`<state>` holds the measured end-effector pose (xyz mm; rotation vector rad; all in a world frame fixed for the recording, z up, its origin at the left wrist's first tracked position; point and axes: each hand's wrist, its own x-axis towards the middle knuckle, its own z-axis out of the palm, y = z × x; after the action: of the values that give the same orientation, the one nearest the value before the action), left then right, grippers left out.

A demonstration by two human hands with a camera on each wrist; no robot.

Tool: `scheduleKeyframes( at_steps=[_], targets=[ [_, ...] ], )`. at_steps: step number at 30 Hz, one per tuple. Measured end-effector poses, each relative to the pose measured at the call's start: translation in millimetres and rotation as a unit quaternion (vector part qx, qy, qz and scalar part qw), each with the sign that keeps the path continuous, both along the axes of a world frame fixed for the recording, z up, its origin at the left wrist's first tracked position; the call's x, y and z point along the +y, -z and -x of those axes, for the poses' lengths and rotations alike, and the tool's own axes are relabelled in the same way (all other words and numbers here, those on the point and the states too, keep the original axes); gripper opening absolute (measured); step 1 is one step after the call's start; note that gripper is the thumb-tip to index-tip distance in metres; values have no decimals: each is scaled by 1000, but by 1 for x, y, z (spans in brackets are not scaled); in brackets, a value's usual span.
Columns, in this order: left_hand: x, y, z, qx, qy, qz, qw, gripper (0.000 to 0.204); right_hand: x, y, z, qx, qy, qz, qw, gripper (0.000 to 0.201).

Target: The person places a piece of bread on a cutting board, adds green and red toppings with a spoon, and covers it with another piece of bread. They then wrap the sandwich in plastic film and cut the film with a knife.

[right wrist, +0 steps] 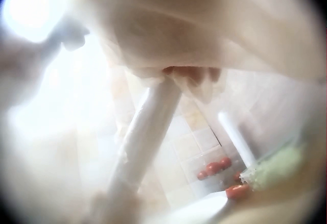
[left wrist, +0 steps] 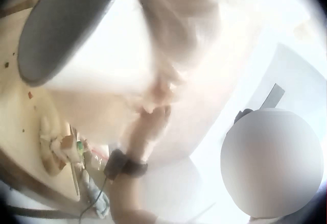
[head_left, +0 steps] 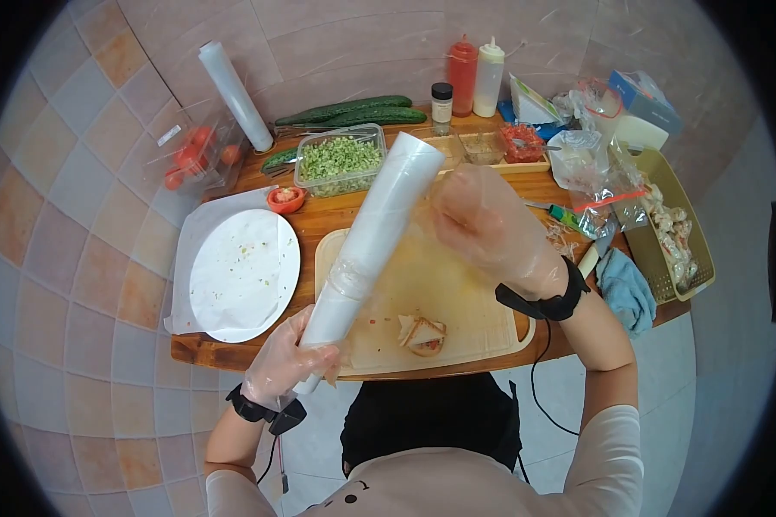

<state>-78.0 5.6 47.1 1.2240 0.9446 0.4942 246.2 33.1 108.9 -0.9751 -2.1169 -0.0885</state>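
Note:
A long roll of clear plastic wrap (head_left: 375,228) slants up over the cutting board (head_left: 483,338). My gloved left hand (head_left: 283,366) grips its lower end. To the right of its upper half is my gloved right hand (head_left: 496,228), fingers curled in and pinching the film, which spreads as a hazy sheet between hand and roll. The right wrist view shows those fingertips (right wrist: 191,73) close to the roll's end. A cut piece of filled sandwich (head_left: 424,336) lies near the board's front edge, also visible in the left wrist view.
At left is a white plate (head_left: 209,293) with crumbs. Behind the board stand a tub of chopped cucumber (head_left: 341,162), a halved tomato (head_left: 286,200), whole cucumbers (head_left: 353,112) and sauce bottles (head_left: 490,77). On the right are a knife (head_left: 591,257), a blue cloth (head_left: 627,293) and an olive-green basket (head_left: 703,258).

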Motion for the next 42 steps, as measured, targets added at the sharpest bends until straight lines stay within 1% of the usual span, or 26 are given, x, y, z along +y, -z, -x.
scheduleKeyframes(
  at_steps=[2,3,5,6,8,9,11,12,13,15,18,21,24,26,28,30,31,32,34,36,37,39,40,41,42],
  targets=[
    [2,1,3,23,2,-17,1000,55,-2,1,-2,-5,-10,-16,1000,11],
    [2,2,2,58,-4,-77,995,56,-3,2,-4,-8,-15,-25,1000,11],
    [2,1,-1,127,-17,-194,973,57,2,14,-7,6,39,-20,999,15],
    [1,-1,-3,150,-45,-219,963,57,3,18,-7,13,65,-17,998,18],
    [-1,-11,-13,194,-103,-268,938,59,-5,2,-8,64,94,89,990,29],
    [0,-11,-14,219,-117,-344,906,60,-8,-4,-7,89,108,143,980,35],
    [2,-10,-16,265,-139,-488,820,63,-5,-9,-6,166,68,241,954,47],
    [4,-11,-19,315,-143,-583,735,59,-5,-8,-5,189,59,259,945,50],
    [3,-12,-20,351,-134,-597,709,60,-4,-8,-4,211,50,277,936,53],
    [0,-12,-21,420,-117,-621,651,62,-4,-4,-3,223,50,255,940,55],
    [1,-18,-27,418,-129,-623,649,61,-8,-10,-4,273,27,343,898,50],
    [11,-23,-21,327,-62,-620,710,61,-9,-8,-8,282,-56,329,899,44],
    [17,-23,-17,286,-38,-545,787,61,0,13,-5,406,-140,228,874,35],
    [19,-20,-9,357,-81,-640,676,62,7,8,-18,432,-103,227,866,32],
    [21,-15,-5,413,-131,-717,546,66,5,4,-28,453,-69,232,858,32],
    [21,-12,-1,425,-158,-734,506,66,-2,3,-32,467,-37,245,849,34],
    [21,-11,1,430,-171,-741,487,66,-6,5,-35,388,-34,229,892,35],
    [22,-9,2,431,-180,-742,481,66,-9,6,-36,308,-30,211,927,37],
    [23,-7,3,430,-197,-746,468,65,-13,6,-32,223,-10,276,935,40],
    [25,-6,3,427,-200,-762,443,67,-15,-2,-19,216,22,434,874,44],
    [25,-9,1,425,-202,-770,430,69,-16,-1,-17,243,4,439,865,46],
    [24,-17,-2,418,-186,-734,502,66,-17,2,-13,296,-36,448,843,50],
    [22,-24,-5,414,-178,-713,537,64,-16,3,-12,297,-78,411,858,52],
    [21,-33,-8,395,-123,-661,626,61,-15,3,-12,297,-121,373,871,53],
    [19,-43,-12,370,-68,-599,707,57,-14,4,-10,295,-165,334,880,55]
  ],
)
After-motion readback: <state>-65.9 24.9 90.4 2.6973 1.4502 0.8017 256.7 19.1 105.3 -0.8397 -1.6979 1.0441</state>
